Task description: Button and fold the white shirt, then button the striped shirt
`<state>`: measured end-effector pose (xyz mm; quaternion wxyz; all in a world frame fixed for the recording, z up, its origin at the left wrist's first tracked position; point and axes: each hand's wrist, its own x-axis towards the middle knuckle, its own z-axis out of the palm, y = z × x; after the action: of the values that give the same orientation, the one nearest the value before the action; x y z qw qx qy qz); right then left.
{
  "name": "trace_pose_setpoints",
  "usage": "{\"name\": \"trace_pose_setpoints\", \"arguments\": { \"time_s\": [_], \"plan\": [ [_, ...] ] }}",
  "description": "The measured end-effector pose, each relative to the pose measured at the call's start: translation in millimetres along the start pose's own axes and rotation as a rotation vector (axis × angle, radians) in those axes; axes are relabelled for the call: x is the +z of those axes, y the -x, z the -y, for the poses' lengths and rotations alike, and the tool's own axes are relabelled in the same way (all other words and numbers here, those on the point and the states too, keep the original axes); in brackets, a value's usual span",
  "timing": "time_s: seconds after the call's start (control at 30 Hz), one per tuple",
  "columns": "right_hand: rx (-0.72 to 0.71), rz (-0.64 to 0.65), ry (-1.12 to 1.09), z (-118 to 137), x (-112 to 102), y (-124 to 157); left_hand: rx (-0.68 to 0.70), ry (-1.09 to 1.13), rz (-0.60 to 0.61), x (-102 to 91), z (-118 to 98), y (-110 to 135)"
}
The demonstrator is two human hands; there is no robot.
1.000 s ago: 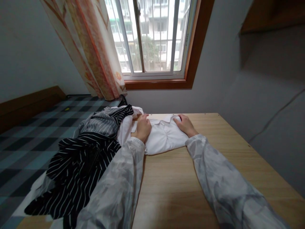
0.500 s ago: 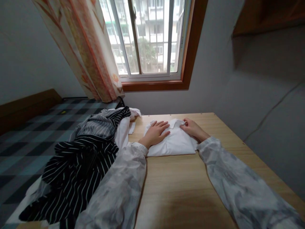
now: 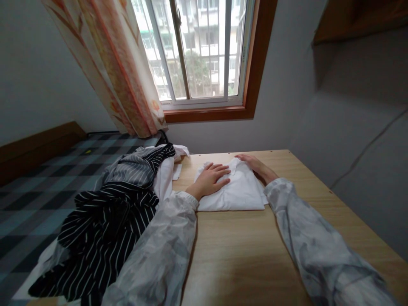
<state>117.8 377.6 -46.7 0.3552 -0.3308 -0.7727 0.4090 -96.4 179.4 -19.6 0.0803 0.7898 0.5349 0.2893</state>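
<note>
A folded white shirt (image 3: 234, 193) lies on the light wooden table (image 3: 242, 250), its straight near edge facing me. Flat on its left part rests my left hand (image 3: 211, 180), palm down and open with the fingers spread towards the right. My right hand (image 3: 254, 165) is at the shirt's far right corner, beside the collar. Its fingers reach leftward along the top edge, stretched out, and seem to be touching the cloth rather than gripping it; the thumb is hard to make out.
Left of the table, a heap of clothes with a black striped garment (image 3: 105, 229) overlaps a checked bed (image 3: 28, 208). A small white piece (image 3: 177, 171) lies at the table's far left. Beyond are a window (image 3: 204, 55) and a curtain (image 3: 117, 63); a wooden shelf (image 3: 363, 21) hangs upper right.
My right hand has let go of its pinch on the collar and slid slightly left and away from me along the far edge. My left hand has stayed flat on the shirt.
</note>
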Motion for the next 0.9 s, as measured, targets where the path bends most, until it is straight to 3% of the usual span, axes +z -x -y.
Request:
{"name": "trace_pose_setpoints", "arguments": {
  "time_s": [0.1, 0.3, 0.5, 0.6, 0.67, 0.73, 0.9],
  "plan": [
    [0.107, 0.065, -0.175, -3, 4, -3, -0.004, -0.009, 0.022, -0.2, 0, 0],
    [0.133, -0.076, -0.269, -13, 21, -6, -0.018, -0.041, 0.014, 2.2, 3, 0],
    [0.033, -0.248, 0.047, -6, 24, 6, -0.265, -0.28, 0.005, 6.8, 4, 0],
    [-0.15, -0.328, 0.327, 16, 27, 23, -0.412, -0.366, 0.003, 8.4, 4, 0],
    [-0.325, -0.253, 0.496, 34, 35, 41, -0.462, -0.389, -0.003, 9.0, 5, 0],
    [-0.433, -0.076, 0.599, 48, 45, 63, -0.484, -0.397, -0.008, 8.8, 6, 1],
    [-0.363, 0.25, 0.649, 50, 57, 97, -0.387, -0.394, 0.065, 4.4, 6, 5]
  ]
}}
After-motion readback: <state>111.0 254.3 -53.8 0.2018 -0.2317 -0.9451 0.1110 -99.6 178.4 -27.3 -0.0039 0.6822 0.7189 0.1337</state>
